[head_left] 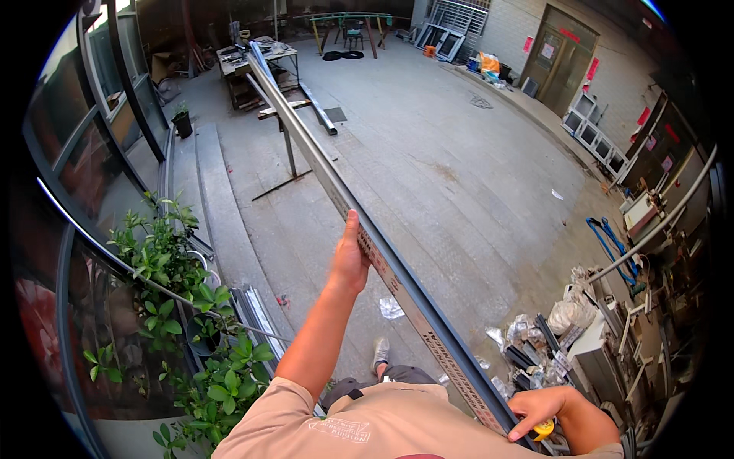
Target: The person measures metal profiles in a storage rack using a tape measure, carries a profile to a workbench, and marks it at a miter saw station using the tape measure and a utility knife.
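Observation:
A long grey metal profile runs slantwise from the worktable at the far left down to my right side. Printed film covers its left face. My left hand grips it around the middle, thumb up along its side. At the near end, my right hand is curled against the profile, one digit pressing on its edge. A yellow tape measure shows under that hand and appears held in it; its fingers are partly hidden. The profile's far part lies over a stand beside the table.
A cluttered worktable stands at the far left, with another profile nearby. Potted plants and glass panels line my left. Offcuts and plastic wrap are heaped at right, near a blue strap. Window frames lean on the wall.

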Demonstrator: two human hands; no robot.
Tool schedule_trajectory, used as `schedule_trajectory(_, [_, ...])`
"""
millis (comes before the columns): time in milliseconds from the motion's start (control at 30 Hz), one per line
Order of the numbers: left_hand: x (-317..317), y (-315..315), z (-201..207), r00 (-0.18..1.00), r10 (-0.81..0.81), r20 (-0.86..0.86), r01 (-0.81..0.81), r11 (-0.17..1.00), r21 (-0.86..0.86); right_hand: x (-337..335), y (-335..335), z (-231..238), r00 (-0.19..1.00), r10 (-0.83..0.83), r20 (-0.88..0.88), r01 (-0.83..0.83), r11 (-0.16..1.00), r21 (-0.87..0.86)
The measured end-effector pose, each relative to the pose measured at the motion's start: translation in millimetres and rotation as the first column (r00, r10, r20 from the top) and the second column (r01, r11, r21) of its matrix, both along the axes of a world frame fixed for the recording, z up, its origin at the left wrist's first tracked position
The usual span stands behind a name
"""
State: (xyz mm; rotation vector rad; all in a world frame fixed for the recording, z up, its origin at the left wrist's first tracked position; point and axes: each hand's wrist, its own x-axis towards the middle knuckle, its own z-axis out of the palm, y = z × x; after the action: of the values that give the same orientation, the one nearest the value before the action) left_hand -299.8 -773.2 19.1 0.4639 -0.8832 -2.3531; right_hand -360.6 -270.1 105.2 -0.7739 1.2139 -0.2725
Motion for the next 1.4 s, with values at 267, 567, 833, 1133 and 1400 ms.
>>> schedule_trajectory(267, [-105, -121, 0, 0.988, -0.019, 0.154, 0.035, 0.994, -0.102, -131, -120, -36, 0.993, 0.119, -0.023, -0.120, 0.992, -0.045])
schedule_trajectory(567, [-168, -282, -8, 0.961, -0.091, 0.262, 0.126, 0.985, -0.120, -207, -287, -14, 0.981, 0.017, -0.196, -0.004, 0.998, 0.066])
schedule_trajectory(833, [-211, -476, -43, 0.964, -0.055, 0.260, 0.085, 0.991, -0.106, -251, -481, -40, 0.988, -0.048, -0.145, 0.054, 0.998, 0.039])
schedule_trajectory(1133, [-262, -693, -71, 0.954, -0.192, 0.229, 0.202, 0.979, -0.024, -290, -704, -36, 0.950, -0.069, -0.305, 0.093, 0.993, 0.068])
schedule_trajectory(1400, [-319, -853, -95, 0.940, -0.212, 0.268, 0.213, 0.977, 0.024, -337, -887, -47, 0.865, -0.004, -0.501, -0.026, 0.998, -0.053])
